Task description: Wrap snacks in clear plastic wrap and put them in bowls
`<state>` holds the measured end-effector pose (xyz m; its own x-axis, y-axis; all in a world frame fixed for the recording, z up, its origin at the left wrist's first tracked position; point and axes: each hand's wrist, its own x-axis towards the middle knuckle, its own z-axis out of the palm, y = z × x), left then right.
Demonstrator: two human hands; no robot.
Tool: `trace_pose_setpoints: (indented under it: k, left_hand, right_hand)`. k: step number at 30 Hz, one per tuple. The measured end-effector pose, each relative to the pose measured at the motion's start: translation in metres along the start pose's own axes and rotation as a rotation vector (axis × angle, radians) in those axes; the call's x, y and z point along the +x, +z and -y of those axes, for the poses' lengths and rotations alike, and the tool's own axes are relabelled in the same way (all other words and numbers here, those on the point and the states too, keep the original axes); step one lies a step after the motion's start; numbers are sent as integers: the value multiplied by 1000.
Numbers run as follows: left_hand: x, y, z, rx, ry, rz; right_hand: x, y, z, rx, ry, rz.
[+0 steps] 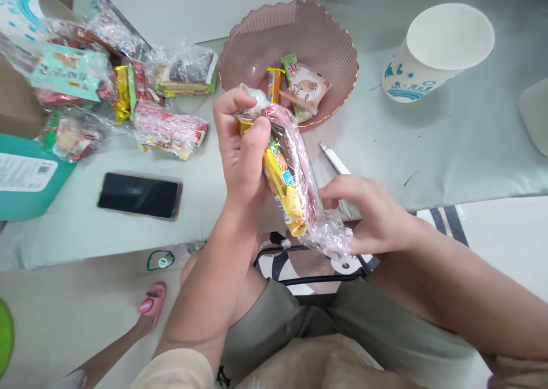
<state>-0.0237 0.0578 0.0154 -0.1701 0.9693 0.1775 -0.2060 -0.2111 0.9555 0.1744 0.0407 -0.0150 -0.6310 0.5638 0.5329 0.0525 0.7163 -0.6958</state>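
Note:
My left hand (242,149) is closed around the upper part of a bundle of snack packets (285,178) bound in clear plastic wrap. A yellow packet faces up on the near side of the bundle, with pink and dark red packets beside it. The bundle tilts, its lower end pointing towards my right hand (372,215). There, a crumpled tail of plastic wrap (329,238) touches or nearly touches my right thumb. My right index finger and thumb are spread apart beside the bundle; the other fingers are partly hidden.
Behind stands a pink ribbed bowl (252,41) holding a few small packets. A utility knife (334,158) lies near my right hand. Wrapped snack bundles (171,126), a phone (139,195) and a teal box (34,189) are left; a paper cup (428,64) stands right. Another person's foot (153,303) shows below.

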Motion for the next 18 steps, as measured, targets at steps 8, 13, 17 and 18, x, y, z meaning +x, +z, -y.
trace_pose_setpoints:
  k: [8,13,17,18]
  left_hand:
    - [-9,5,18,104,-208,164]
    - [-12,5,28,230,-258,236]
    - [-14,9,31,207,-155,213]
    - [-15,10,32,212,-143,208]
  right_hand:
    - [12,-1,12,102,-53,-115]
    - [6,7,10,105,109,-195]
    - [-1,23,4,265,467,-366]
    - [-2,25,2,360,530,-369]
